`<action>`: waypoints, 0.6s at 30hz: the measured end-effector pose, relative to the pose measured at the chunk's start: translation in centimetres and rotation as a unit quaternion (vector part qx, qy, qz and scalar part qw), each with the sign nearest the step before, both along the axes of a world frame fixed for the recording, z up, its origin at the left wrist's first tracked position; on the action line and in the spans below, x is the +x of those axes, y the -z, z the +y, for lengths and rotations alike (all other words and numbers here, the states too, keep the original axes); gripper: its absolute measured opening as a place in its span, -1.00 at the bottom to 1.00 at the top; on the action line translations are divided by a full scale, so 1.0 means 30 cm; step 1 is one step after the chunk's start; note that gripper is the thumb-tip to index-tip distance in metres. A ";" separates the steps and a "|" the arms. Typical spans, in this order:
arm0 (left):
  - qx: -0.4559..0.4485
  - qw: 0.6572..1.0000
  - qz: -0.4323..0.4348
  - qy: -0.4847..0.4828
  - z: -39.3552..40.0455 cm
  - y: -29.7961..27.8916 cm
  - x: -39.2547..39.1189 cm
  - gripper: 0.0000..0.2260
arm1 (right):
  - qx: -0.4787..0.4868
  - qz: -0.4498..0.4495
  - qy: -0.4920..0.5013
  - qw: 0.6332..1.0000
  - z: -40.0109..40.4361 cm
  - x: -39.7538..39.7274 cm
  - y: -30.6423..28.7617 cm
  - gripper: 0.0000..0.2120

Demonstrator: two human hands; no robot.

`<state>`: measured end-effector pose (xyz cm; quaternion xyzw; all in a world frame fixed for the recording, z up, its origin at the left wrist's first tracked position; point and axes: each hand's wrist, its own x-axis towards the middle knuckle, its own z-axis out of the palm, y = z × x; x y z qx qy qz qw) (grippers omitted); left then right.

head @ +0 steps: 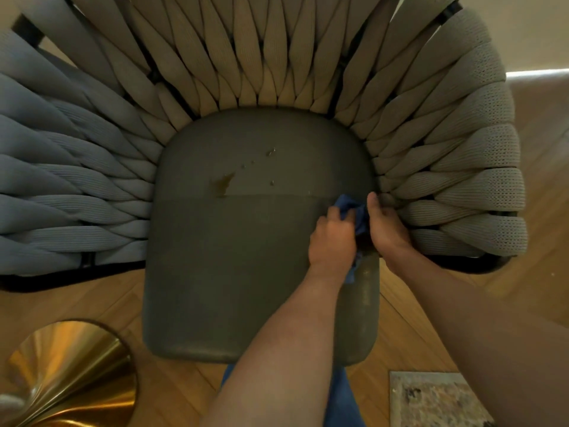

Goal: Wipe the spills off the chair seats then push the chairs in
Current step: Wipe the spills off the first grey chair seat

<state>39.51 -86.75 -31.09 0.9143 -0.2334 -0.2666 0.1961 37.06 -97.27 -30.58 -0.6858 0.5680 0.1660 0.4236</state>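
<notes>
A chair with a dark grey seat (234, 257) and a woven rope backrest (252, 66) fills the view. A brown spill (224, 182) lies near the seat's middle, with small droplets (271, 151) just above and to its right. Both hands are at the seat's right edge, gripping a blue cloth (349, 202) between them. My left hand (332, 241) holds the cloth from the left, and my right hand (387, 225) holds it from the right, next to the rope armrest. The cloth is apart from the spill.
A shiny brass cone-shaped table base (67, 377) stands at the lower left on the wooden floor (92, 300). A patterned rug corner (437, 399) lies at the lower right. My blue trouser leg (341, 402) shows below the seat's front edge.
</notes>
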 end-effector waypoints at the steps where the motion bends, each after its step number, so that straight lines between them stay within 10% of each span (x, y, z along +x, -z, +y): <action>1: 0.019 1.000 -0.010 0.003 0.040 0.006 0.026 -0.62 | -0.014 0.009 -0.013 1.000 0.005 0.005 0.002 -0.29; 7: 0.086 0.994 -0.060 -0.031 0.371 0.018 0.221 -0.62 | -0.047 0.055 -0.096 0.993 0.058 0.028 0.013 0.09; 18: 0.175 0.966 -0.110 -0.156 0.880 -0.010 0.469 -0.59 | -0.125 0.090 -0.137 0.979 0.081 0.075 0.014 0.12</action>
